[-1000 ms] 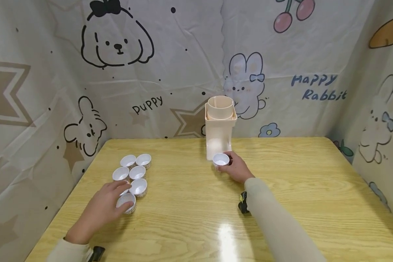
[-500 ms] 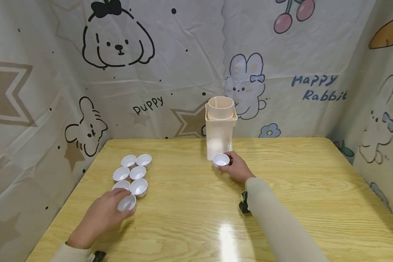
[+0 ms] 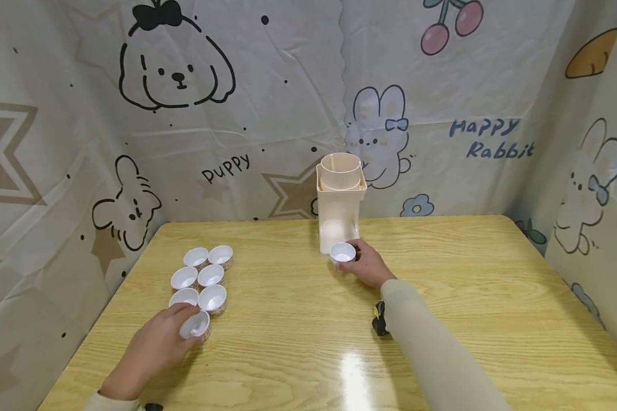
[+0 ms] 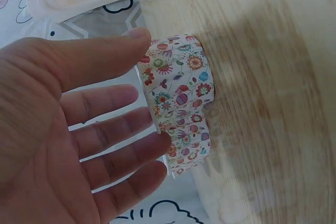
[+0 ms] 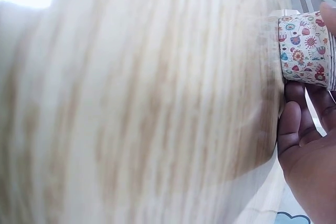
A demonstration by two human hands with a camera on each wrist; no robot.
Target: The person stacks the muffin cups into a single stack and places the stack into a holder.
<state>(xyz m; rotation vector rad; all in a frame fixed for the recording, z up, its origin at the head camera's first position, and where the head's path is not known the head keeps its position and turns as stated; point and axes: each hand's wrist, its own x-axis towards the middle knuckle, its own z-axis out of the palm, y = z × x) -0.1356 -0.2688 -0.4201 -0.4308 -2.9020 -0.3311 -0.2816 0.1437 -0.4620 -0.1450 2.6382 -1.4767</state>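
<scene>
Small paper baking cups (image 3: pixel 213 298), white inside with a floral print outside, stand in two rows at the left. My left hand (image 3: pixel 156 345) is at the nearest cup (image 3: pixel 195 324). In the left wrist view its thumb (image 4: pixel 105 59) meets that cup's rim; the fingers are spread and loosely bent over the rims, with no firm grip showing. My right hand (image 3: pixel 372 265) holds another floral cup (image 3: pixel 342 254) between thumb and fingers. That cup (image 5: pixel 304 48) shows layered rim edges in the right wrist view. It stands in front of a cream-coloured upright holder (image 3: pixel 337 211).
A round open tube (image 3: pixel 341 171) sits in the top of the holder. The wood-grain table (image 3: pixel 288 342) reaches back to a printed cloth (image 3: pixel 277 114), which also hangs along both sides. A dark strap piece (image 3: pixel 379 318) is on the right wrist.
My left hand's thumb and fingers have come in closer around the nearest cup. The right hand keeps its hold in the same place. The head view has shifted slightly.
</scene>
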